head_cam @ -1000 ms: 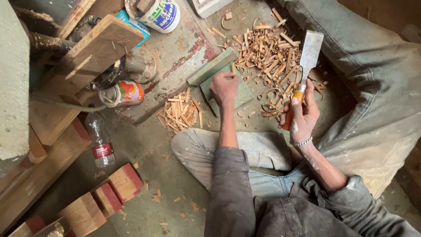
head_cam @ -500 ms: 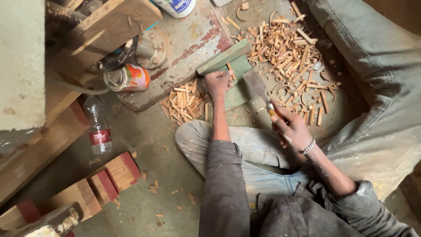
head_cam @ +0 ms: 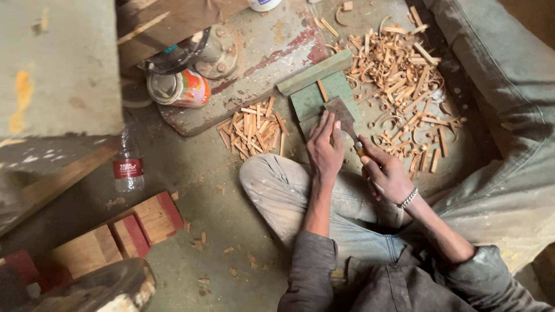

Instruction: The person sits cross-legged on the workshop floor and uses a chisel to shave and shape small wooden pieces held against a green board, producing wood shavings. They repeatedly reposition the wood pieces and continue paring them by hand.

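Observation:
My left hand [head_cam: 325, 147] lies flat with fingers stretched along the blade of a broad chisel [head_cam: 342, 115], pressing near a thin wood strip [head_cam: 322, 91] on a green wooden block [head_cam: 315, 97]. My right hand [head_cam: 386, 173] is closed around the chisel's handle, just right of the left hand. The blade's edge rests on the green block. A second green board [head_cam: 315, 72] lies across the block's far end.
A neat pile of short wood sticks [head_cam: 254, 128] lies left of the block, and a heap of shavings and offcuts [head_cam: 404, 75] to the right. A tin can [head_cam: 179, 88], a plastic bottle [head_cam: 128, 167], red-ended wood blocks [head_cam: 130, 228] and stacked timber sit at left.
My right hand brought the chisel down from the shavings heap onto the green block. My left hand slid back from the block's top onto the blade. The view moved closer.

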